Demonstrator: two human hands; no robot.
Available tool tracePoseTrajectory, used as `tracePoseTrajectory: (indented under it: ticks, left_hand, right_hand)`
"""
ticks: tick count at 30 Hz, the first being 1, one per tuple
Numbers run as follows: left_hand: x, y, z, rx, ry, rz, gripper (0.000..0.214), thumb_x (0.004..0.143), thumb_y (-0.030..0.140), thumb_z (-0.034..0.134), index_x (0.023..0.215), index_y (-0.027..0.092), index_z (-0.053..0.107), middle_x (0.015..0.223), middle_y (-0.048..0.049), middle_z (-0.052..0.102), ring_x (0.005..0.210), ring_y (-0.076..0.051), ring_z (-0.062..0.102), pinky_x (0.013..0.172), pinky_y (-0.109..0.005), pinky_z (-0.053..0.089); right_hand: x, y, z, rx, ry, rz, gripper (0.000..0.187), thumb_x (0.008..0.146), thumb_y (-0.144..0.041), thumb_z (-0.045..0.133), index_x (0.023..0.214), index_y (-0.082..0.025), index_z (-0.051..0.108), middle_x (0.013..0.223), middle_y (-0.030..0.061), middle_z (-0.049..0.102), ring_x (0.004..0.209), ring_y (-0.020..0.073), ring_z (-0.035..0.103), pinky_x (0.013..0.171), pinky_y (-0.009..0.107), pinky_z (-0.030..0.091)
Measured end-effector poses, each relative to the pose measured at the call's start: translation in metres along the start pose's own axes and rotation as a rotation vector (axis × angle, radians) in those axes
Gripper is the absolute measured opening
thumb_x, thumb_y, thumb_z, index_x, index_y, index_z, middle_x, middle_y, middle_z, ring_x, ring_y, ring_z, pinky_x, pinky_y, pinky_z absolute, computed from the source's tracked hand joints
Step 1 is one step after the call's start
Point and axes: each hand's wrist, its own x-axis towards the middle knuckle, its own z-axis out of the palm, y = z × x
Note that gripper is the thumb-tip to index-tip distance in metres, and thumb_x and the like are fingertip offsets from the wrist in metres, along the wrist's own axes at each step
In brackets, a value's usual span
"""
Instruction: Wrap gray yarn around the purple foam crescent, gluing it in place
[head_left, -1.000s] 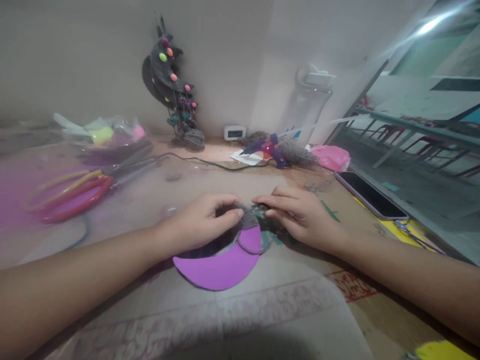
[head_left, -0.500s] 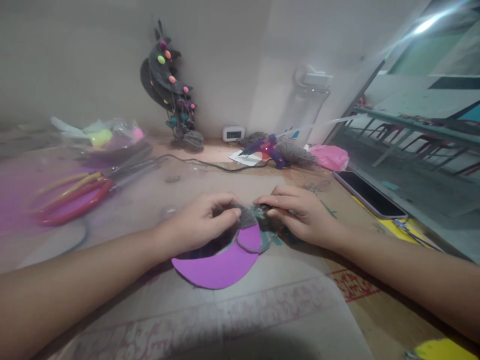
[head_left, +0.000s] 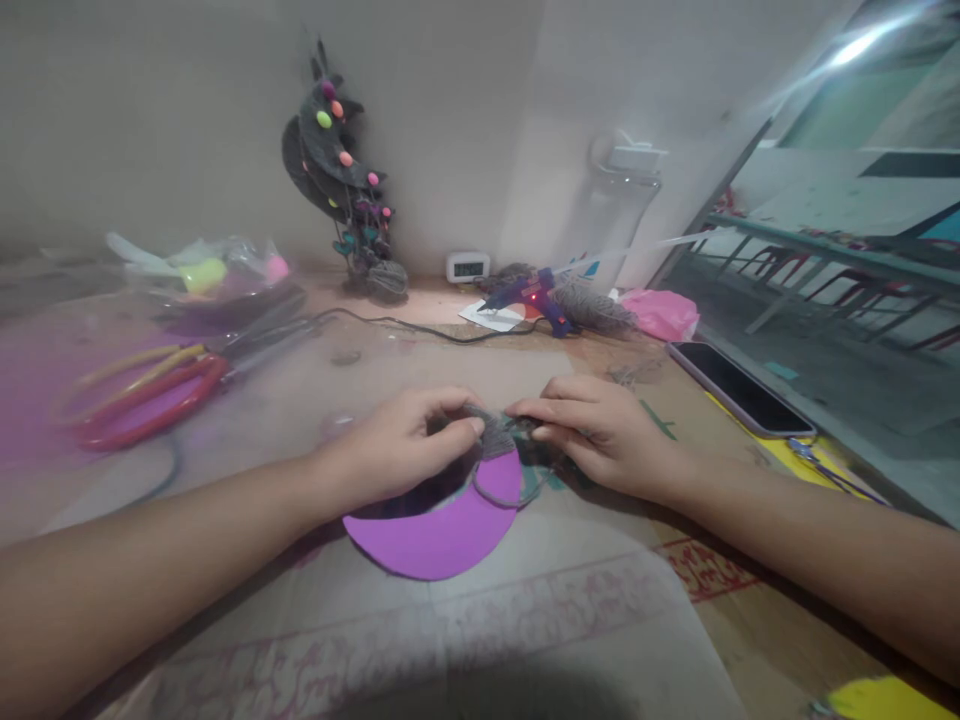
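Note:
A purple crescent cutout [head_left: 435, 535] lies on the work surface, its upper right end wrapped in grey yarn [head_left: 496, 440]. My left hand [head_left: 420, 440] pinches that wrapped end between thumb and fingers. Just to its right, my right hand [head_left: 600, 430] is closed with thumb and forefinger together on a small bunch of grey yarn, mostly hidden by the fingers. A loose loop of the yarn hangs across the purple face and runs toward my right hand.
Red-and-yellow-handled scissors [head_left: 150, 400] lie at the left by a clear plastic bag [head_left: 225, 270]. At the back stand a decorated crescent [head_left: 322, 150], a small clock [head_left: 468, 267] and a blue glue gun [head_left: 525, 295] with a cord. A phone [head_left: 739, 385] rests on the right.
Both hands stay nearly in place. My right hand's fingers have shifted very slightly lower, and the crescent has barely moved.

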Motion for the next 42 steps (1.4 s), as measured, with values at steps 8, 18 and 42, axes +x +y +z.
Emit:
tracePoseTrajectory:
  ticks: [8, 18, 42]
  left_hand:
    - [0.0012, -0.0010, 0.0006, -0.021, 0.017, -0.012, 0.020, 0.090, 0.031, 0.045, 0.081, 0.018, 0.058, 0.067, 0.0033, 0.059, 0.065, -0.013, 0.055, 0.058, -0.022, 0.040]
    - [0.0016, -0.0016, 0.0006, -0.034, 0.025, -0.013, 0.021, 0.090, 0.031, 0.045, 0.079, 0.018, 0.057, 0.067, 0.0035, 0.058, 0.065, -0.013, 0.054, 0.058, -0.023, 0.039]
    - [0.0020, -0.0004, 0.0012, -0.136, 0.101, -0.055, 0.018, 0.088, 0.030, 0.047, 0.079, 0.018, 0.058, 0.065, 0.0047, 0.052, 0.061, -0.011, 0.049, 0.054, -0.022, 0.036]
  right_hand:
    - [-0.0028, -0.0032, 0.0005, -0.130, 0.015, -0.008, 0.027, 0.096, -0.022, 0.048, 0.115, -0.015, 0.065, 0.081, 0.0061, 0.062, 0.072, 0.0153, 0.055, 0.064, 0.027, 0.042]
    - [-0.0038, -0.0049, -0.0021, -0.177, 0.030, 0.004, 0.029, 0.093, -0.017, 0.047, 0.118, -0.016, 0.064, 0.083, 0.0067, 0.062, 0.074, 0.0169, 0.056, 0.067, 0.029, 0.043]
    - [-0.0025, -0.0004, -0.0054, -0.194, 0.032, -0.066, 0.027, 0.093, -0.017, 0.049, 0.113, -0.015, 0.067, 0.081, 0.0070, 0.064, 0.073, 0.0168, 0.057, 0.067, 0.029, 0.042]
